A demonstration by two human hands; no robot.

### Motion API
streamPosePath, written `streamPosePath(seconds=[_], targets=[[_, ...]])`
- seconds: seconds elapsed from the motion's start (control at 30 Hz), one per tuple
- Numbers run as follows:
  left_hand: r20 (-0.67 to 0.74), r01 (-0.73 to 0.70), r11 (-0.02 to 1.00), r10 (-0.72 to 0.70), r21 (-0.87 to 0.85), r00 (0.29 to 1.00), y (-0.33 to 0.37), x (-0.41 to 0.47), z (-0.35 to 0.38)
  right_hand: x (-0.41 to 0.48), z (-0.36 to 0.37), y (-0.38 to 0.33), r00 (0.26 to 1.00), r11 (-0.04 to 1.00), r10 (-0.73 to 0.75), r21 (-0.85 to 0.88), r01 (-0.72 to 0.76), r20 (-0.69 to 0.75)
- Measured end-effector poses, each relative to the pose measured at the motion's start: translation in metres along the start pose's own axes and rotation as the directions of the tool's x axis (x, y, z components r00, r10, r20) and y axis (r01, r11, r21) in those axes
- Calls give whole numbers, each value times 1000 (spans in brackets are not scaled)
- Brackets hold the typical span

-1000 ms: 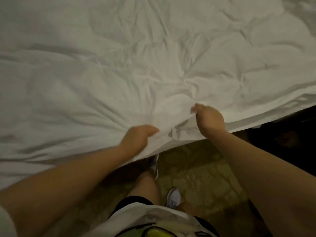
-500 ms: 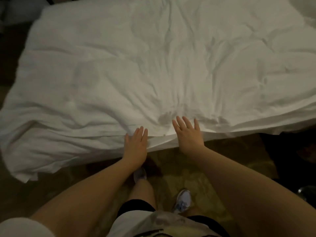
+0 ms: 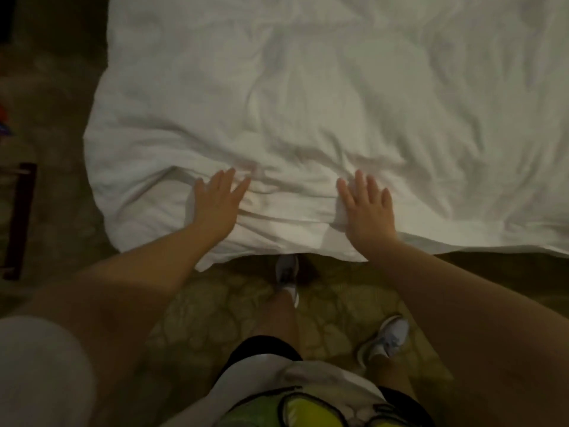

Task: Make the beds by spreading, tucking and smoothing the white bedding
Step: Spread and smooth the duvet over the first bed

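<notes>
Neither hand grasps anything: the left hand and the right hand both lie palm-down with fingers straight and spread, pressing flat on the crumpled white cotton bedding just inside its near edge, the two set apart with a ridge of folds running between them. The bedding covers the bed from that near edge away to the far side and off to the right. Its near-left corner sags over the side towards the patterned olive carpet, where the person's pale grey trainers stand close against the bed. This looks like the smoothing step, with most of the surface not yet flat. To do it well, the palms should probably sweep outward and away from the body in long, even strokes, carrying the creases towards the far and side edges rather than bunching them in the middle. Light, broad pressure suits soft cloth like this; digging in with the fingertips would likely drag up new wrinkles. The puffy left border and the deep folds at far right seem to need the most attention, and the hanging corner wants squaring before any tucking. A dark wooden frame stands on the floor at far left, well clear.
</notes>
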State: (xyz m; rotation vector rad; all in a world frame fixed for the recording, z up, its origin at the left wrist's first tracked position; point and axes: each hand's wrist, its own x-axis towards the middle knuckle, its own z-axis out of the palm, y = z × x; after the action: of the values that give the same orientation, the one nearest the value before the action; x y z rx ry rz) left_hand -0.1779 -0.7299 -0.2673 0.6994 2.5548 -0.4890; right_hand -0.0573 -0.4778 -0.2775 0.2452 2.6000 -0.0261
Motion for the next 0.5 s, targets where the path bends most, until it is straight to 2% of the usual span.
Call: streamPosePath(seconds=[0.1,0.2,0.27,0.37,0.5], targets=[[29,-19,999,18,29,999,-50,18,11,12,-4,-12,996,996,88,-35,-87,16],[-134,-161,986,154,-41,979,-68,33,21,16,-16,-12,994,992,112,58,-111,-7],[-129,-139,988,130,-66,983,-67,41,12,15,-26,-7,995,992,97,87,-95,-9],[-109,-103,994,98,-45,989,-66,44,-6,3,-38,-7,996,995,86,43,-86,-13],[-168,-164,985,172,57,971,-78,16,-10,-23,-44,-21,994,995,101,14,-100,-46]])
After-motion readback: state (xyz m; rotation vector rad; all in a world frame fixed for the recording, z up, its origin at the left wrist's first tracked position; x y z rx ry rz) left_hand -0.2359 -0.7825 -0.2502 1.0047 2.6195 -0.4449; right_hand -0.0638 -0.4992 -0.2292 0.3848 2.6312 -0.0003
